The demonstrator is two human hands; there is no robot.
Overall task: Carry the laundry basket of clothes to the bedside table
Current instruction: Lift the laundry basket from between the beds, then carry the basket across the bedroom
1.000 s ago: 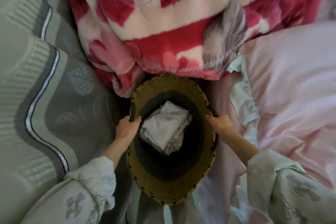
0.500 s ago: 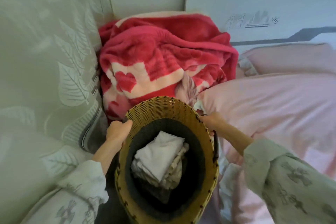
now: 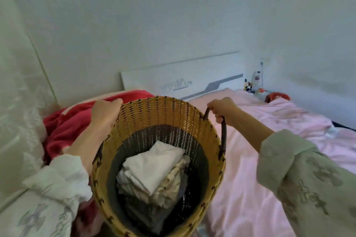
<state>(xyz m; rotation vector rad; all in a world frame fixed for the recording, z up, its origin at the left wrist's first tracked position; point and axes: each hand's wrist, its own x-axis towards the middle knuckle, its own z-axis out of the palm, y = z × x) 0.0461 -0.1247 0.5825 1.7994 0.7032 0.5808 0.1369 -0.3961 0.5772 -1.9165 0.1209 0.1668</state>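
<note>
A round woven laundry basket (image 3: 154,115), yellow on the outside and dark inside, hangs in front of me above the bed, tilted toward me. Folded white and cream clothes (image 3: 154,171) lie at its bottom. My left hand (image 3: 105,113) grips the basket's left rim from outside. My right hand (image 3: 221,108) is closed around the dark handle on its right side. At the far side of the bed, small things (image 3: 254,85) stand in the corner where a bedside table may be; the table itself I cannot make out.
A red and white blanket (image 3: 63,127) is bunched to the left of the basket. The pink bedsheet (image 3: 269,140) stretches right toward the white headboard (image 3: 192,81). A pale curtain (image 3: 17,102) hangs on the left. A red object (image 3: 277,96) lies near the far corner.
The basket has come up off the bed. My view has lifted from the blanket to the headboard and wall. My right hand now holds the handle clearly.
</note>
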